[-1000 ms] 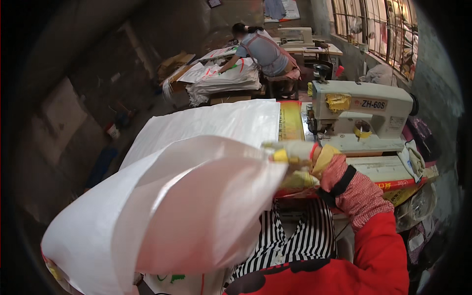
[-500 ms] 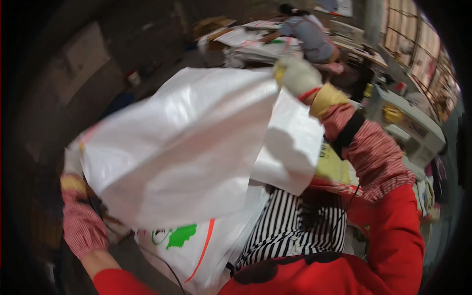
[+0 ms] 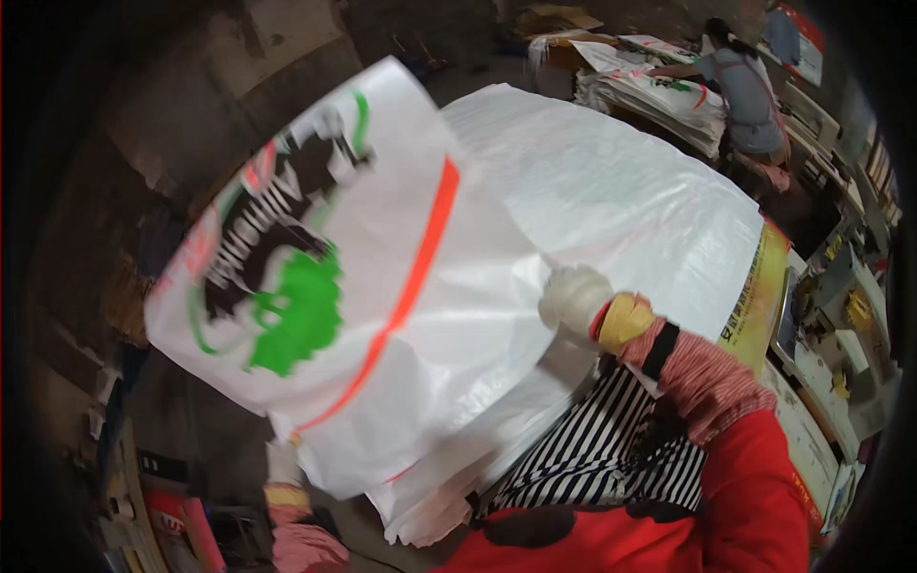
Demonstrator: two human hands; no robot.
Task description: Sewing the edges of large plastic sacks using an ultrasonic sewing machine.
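Note:
A white plastic sack (image 3: 497, 315) with black, green and orange print is lifted at a tilt in front of me. My right hand (image 3: 575, 298), in a white glove, is closed on its right edge. Lower on the left, my gloved left hand (image 3: 285, 462) grips the sack's bottom edge, its fingers partly hidden behind the material. Behind and beneath the raised sack, a broad plain white sheet of sacking (image 3: 621, 181) spreads to the right. More white sacking (image 3: 430, 511) hangs below, against the striped cloth (image 3: 592, 449) over my lap.
A yellow printed sack (image 3: 759, 296) shows under the white sheet's right end. Pale machines (image 3: 850, 334) stand along the right. At the back right, another person (image 3: 750, 100) reaches over a pile of printed sacks (image 3: 659, 100). A red object (image 3: 177, 525) sits at lower left.
The sack has swung round from its plain face to its printed face. My left hand is lower and nearer the middle. My view has turned left, so the other person appears farther right.

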